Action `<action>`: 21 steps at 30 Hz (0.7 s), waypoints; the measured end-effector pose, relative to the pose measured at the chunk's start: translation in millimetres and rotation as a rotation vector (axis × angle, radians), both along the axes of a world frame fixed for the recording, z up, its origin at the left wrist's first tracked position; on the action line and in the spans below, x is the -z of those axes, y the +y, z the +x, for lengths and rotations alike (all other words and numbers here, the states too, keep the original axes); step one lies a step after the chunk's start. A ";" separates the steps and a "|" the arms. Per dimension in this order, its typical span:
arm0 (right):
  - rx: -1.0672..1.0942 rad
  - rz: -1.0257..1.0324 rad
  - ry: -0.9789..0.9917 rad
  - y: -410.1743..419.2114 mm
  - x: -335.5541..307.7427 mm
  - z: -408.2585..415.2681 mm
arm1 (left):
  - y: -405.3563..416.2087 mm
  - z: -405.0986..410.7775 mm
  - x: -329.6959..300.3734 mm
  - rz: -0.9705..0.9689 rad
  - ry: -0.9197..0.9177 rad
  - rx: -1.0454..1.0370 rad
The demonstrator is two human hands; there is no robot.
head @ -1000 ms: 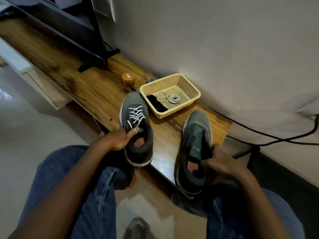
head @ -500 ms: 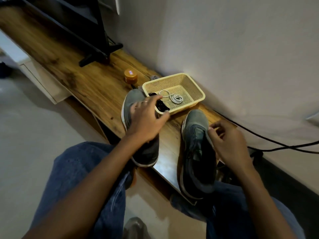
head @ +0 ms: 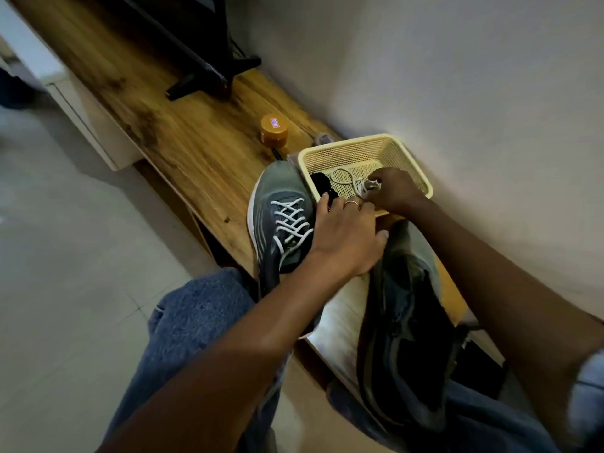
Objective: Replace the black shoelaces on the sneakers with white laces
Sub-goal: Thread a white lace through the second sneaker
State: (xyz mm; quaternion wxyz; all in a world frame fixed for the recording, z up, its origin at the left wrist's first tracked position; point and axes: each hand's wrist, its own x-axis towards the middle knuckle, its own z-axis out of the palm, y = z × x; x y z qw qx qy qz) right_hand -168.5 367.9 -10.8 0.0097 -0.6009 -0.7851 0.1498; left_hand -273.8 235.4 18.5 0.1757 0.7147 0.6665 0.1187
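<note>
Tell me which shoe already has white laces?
The left shoe, beside the basket, has white laces criss-crossed up its front. The right shoe shows none; a loose white lace lies in the basket, where the right hand reaches.

Both hands reach into the cream basket (head: 411, 165) at the surface's (head: 183, 138) wall edge — the right hand (head: 394, 191) pinches the coiled white lace (head: 343, 178), the left hand (head: 346, 237) touches the black laces (head: 322, 184). A white-laced sneaker (head: 277, 217) sits beside an unlaced sneaker (head: 405, 322).
</note>
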 end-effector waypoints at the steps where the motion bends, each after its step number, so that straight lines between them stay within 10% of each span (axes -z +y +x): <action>1: 0.006 -0.007 -0.034 6.3 4.6 -2.5 | 1.0 -0.7 1.5 -0.001 0.002 -0.001; 8: 0.052 0.027 0.015 20.0 14.6 -16.2 | 3.7 -5.5 3.0 0.037 -0.053 -0.036; 16: 0.353 -0.010 0.885 -59.1 -65.2 15.1 | 6.3 -5.8 -6.8 0.228 -0.488 -0.213; 21: 0.421 -0.118 1.099 -124.9 -96.1 38.2 | 1.8 15.4 -6.2 0.119 -0.865 -0.065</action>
